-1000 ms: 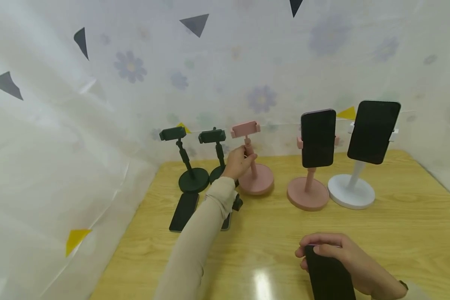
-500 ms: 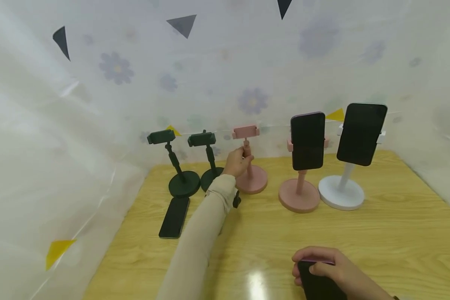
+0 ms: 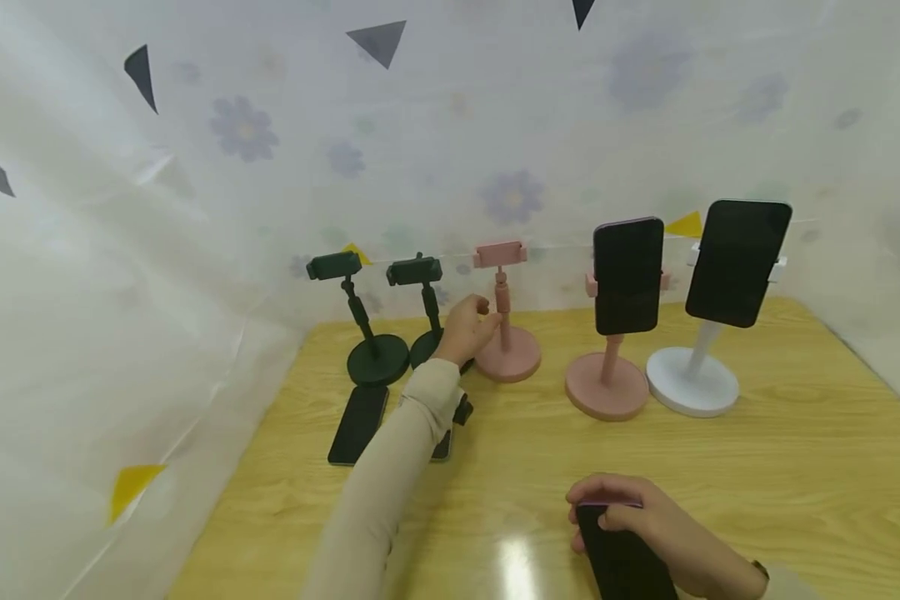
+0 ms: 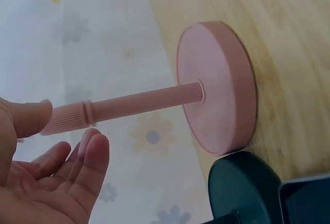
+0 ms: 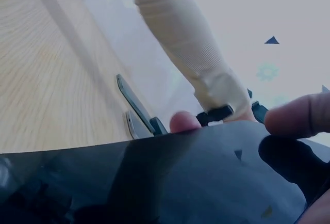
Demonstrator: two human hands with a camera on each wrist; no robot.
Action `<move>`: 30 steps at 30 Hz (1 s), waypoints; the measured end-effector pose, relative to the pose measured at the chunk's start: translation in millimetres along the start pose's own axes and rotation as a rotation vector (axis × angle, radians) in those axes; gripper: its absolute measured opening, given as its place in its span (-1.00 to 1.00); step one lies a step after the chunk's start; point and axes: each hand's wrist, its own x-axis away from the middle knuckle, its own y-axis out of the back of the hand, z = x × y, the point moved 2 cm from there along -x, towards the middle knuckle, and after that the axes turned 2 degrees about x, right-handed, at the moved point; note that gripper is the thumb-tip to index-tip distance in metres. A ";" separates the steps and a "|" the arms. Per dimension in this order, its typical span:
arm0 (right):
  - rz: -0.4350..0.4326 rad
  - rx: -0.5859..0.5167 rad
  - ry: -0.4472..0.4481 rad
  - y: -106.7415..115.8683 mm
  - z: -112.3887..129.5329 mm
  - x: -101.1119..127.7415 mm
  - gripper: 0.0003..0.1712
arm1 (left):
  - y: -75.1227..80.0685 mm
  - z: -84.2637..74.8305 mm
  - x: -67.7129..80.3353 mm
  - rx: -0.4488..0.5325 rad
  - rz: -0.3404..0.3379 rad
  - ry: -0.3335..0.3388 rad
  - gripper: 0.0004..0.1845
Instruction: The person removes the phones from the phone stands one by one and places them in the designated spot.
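While the left hand (image 3: 468, 329) hovers open beside the empty pink stand (image 3: 504, 321) at frame centre, fingers loose and off its pole, the right hand (image 3: 645, 525) grips a dark phone (image 3: 622, 558) at lower right above the counter (image 3: 795, 467). Risk: an unsteadied stand could tip when the phone goes in.

Empty pink stand (image 3: 506, 333) upright on table; black phone (image 3: 621, 557) lies flat.

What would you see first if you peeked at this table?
A row of phone stands at the back: the two on the right, pink and white, hold up dark phones. The left hand reaches to an empty pink stand. Near the front, the right hand grips a phone.
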 end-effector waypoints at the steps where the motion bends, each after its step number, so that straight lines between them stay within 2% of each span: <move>1: -0.033 0.007 -0.019 -1.5 2.4 -4.9 -0.60 | 4.4 -0.9 9.0 0.003 -0.008 -0.018 -0.57; 5: -0.130 0.058 -0.036 -5.5 15.8 -27.5 -0.66 | 18.9 -1.4 43.1 0.029 -0.029 -0.041 -0.58; 7: -0.151 0.050 -0.041 -6.2 22.8 -39.4 -0.69 | 24.6 -1.3 58.0 0.034 -0.037 -0.049 -0.59; 13: -0.221 -0.008 -0.060 2.6 36.5 -84.4 -0.73 | 39.7 -1.7 90.3 0.001 -0.067 -0.100 -0.67; 16: -0.325 0.076 -0.089 15.8 36.3 -108.1 -0.68 | 45.0 -2.5 99.3 -0.005 -0.069 -0.126 -0.70; 20: -0.455 0.235 -0.162 36.6 31.5 -135.2 -0.46 | 48.3 -2.6 104.8 -0.010 -0.065 -0.142 -0.74; 24: -0.502 0.333 -0.225 52.7 24.0 -158.3 -0.33 | 50.2 0.9 109.6 -0.030 -0.051 -0.137 -0.80; 30: -0.636 0.558 -0.227 68.4 13.0 -180.2 -0.42 | 47.1 7.5 114.9 -0.062 0.012 -0.116 -0.79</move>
